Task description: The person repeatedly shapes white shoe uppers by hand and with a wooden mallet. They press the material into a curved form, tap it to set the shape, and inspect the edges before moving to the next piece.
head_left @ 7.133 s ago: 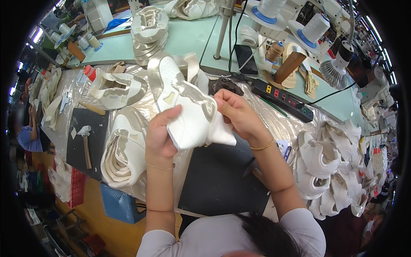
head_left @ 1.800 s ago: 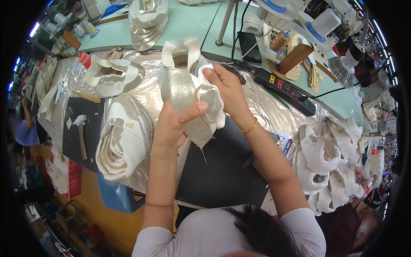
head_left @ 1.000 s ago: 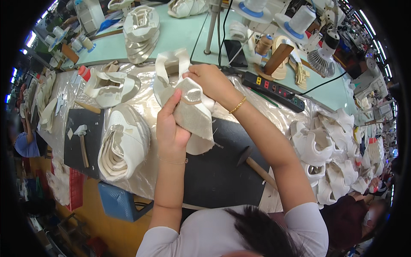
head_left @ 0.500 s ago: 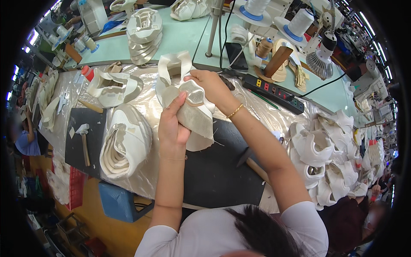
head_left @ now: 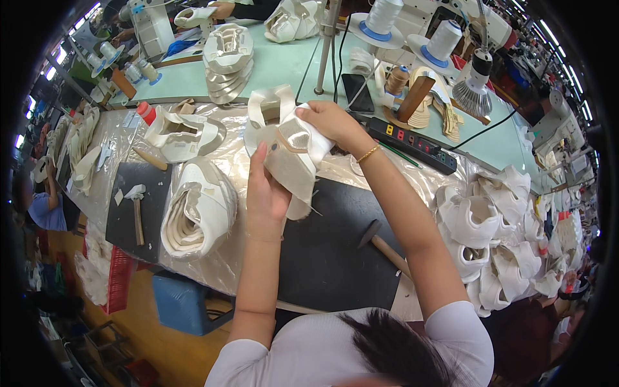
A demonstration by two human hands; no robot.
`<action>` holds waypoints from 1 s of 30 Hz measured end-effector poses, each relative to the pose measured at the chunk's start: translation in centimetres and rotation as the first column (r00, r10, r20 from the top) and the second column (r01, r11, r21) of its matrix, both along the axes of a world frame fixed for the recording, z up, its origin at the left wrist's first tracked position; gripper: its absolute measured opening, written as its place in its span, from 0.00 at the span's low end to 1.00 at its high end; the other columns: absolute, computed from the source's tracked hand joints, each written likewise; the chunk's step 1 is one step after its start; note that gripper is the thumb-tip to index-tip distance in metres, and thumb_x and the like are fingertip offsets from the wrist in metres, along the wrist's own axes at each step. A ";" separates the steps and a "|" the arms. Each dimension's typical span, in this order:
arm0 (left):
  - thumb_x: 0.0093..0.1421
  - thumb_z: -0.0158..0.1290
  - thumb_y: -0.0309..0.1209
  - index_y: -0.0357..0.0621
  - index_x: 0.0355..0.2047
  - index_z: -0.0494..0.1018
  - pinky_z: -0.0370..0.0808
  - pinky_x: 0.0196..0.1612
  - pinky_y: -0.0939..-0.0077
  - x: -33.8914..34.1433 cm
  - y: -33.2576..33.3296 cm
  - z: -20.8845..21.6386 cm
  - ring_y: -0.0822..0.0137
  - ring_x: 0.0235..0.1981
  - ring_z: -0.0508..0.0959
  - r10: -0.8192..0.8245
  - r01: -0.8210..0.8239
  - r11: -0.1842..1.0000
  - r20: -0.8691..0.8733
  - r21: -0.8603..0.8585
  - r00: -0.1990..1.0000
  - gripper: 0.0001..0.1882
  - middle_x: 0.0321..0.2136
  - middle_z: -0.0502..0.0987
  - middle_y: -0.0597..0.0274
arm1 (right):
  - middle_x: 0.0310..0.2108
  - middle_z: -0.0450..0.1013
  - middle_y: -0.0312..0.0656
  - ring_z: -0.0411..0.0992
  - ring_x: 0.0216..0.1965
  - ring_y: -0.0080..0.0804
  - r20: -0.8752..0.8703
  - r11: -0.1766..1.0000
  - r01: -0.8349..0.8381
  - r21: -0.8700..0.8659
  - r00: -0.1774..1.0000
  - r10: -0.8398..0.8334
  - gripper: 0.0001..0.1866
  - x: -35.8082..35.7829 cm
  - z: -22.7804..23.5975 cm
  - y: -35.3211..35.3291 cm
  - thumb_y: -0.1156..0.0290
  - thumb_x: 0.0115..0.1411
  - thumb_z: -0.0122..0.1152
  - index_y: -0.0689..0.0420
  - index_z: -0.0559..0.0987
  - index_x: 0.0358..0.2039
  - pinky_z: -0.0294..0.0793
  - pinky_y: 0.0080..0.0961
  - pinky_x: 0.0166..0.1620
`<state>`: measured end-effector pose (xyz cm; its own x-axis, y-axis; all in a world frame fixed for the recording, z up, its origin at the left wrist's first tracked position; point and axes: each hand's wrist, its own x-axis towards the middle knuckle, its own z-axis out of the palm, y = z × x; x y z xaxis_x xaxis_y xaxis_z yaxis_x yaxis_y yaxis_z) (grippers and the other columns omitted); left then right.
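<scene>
Upper held in both hands, up off the table, over the far edge of the black mat. Long axis run mostly away from the person, tilted a bit: far end to the left, near end to the right. Collar loop pointed away, toward the green far table; tapered loose flap pointed back at the person and down, a thread hanging off its edge. Lining side turned up.

Left side of the upper gripped by the left hand: thumb laid along the lining, fingers tucked behind, mostly hidden. Edge beside the collar pinched by the right hand, thumb against bent fingers; fingertips partly hidden.

Hammer laid on the mat, head to the far left, handle angled back under the right forearm. Nested stack set left of the left hand, single upper placed beyond it, red-capped bottle just beside that. Power strip placed right of the right hand. White pile heaped at far right.
</scene>
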<state>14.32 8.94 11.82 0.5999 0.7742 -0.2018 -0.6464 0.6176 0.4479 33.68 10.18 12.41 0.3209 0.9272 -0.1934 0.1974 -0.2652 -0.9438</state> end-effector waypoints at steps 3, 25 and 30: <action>0.66 0.54 0.43 0.35 0.60 0.63 0.69 0.60 0.67 -0.6 -1.9 -1.6 0.62 0.58 0.71 0.052 -0.043 0.970 -0.032 0.239 0.998 0.30 0.56 0.70 0.54 | 0.29 0.76 0.39 0.74 0.26 0.26 -0.203 0.987 0.143 0.078 0.971 -0.125 0.23 0.2 -1.6 -1.0 0.50 0.67 0.56 0.62 0.76 0.40 0.75 0.32 0.29; 0.55 0.59 0.29 0.32 0.59 0.64 0.60 0.63 0.54 -1.5 -5.3 -3.1 0.39 0.59 0.65 0.288 0.333 0.427 -0.475 0.841 0.832 0.32 0.57 0.65 0.37 | 0.37 0.74 0.30 0.68 0.37 0.14 -0.375 0.984 0.018 0.180 0.926 0.052 0.13 -0.7 0.7 -12.0 0.59 0.66 0.61 0.56 0.76 0.39 0.68 0.19 0.41; 0.54 0.58 0.28 0.33 0.59 0.64 0.59 0.63 0.51 -0.7 -6.1 -3.0 0.37 0.58 0.64 0.462 0.356 0.287 -0.455 0.889 0.762 0.32 0.56 0.66 0.37 | 0.37 0.75 0.30 0.68 0.37 0.18 -0.790 0.961 0.117 0.252 0.598 0.135 0.14 -2.4 -1.4 -13.0 0.60 0.66 0.61 0.56 0.77 0.43 0.69 0.21 0.42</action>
